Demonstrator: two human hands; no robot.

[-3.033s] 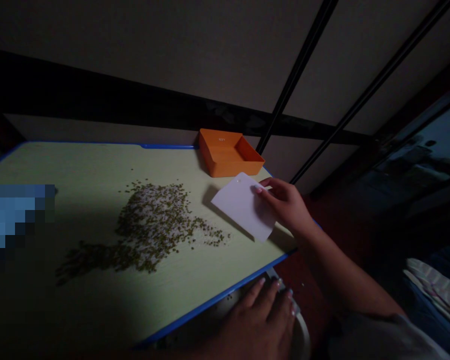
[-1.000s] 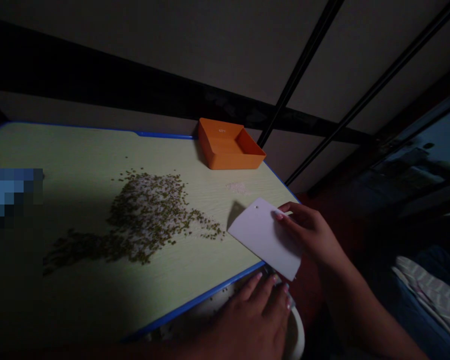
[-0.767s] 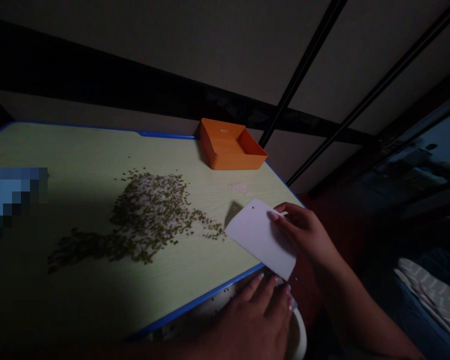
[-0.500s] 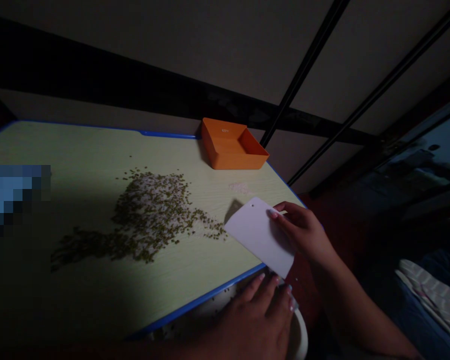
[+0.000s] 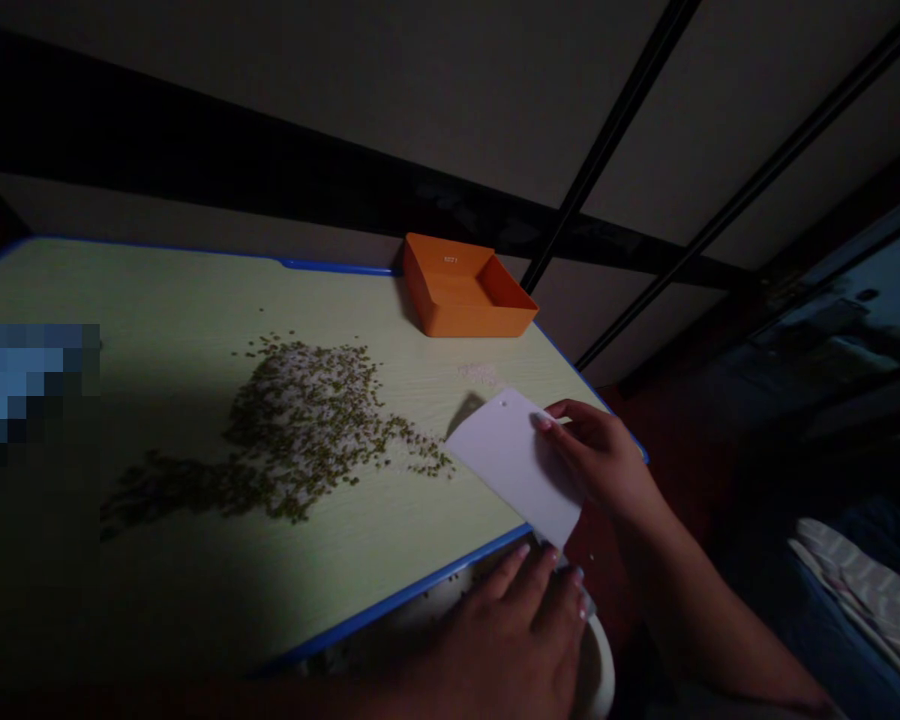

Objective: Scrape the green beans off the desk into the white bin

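My right hand point(image 5: 604, 455) pinches a flat white plastic dough scraper point(image 5: 514, 455) with a small hole near its upper corner. The scraper is tilted over the right end of the table, its left corner close to a thin trail of green beans. Below its lower corner, my left hand point(image 5: 514, 620) stretches out, palm down and fingers extended, over a white tub point(image 5: 604, 665) at the table edge. Left of the scraper spreads a heap of green beans mixed with white grains point(image 5: 307, 410). A small patch of white grains point(image 5: 480, 373) lies beyond the scraper.
An orange open box point(image 5: 472, 320) stands at the back right of the pale table point(image 5: 390, 580), which has a blue rim. Behind it rise panelled doors with dark strips. Dark red floor shows at right, with folded cloth point(image 5: 862, 570) further over. A pixelated block covers the left edge.
The right hand and the scraper have shifted very slightly left and up. My left hand stays almost where it was, and the beans look unchanged.
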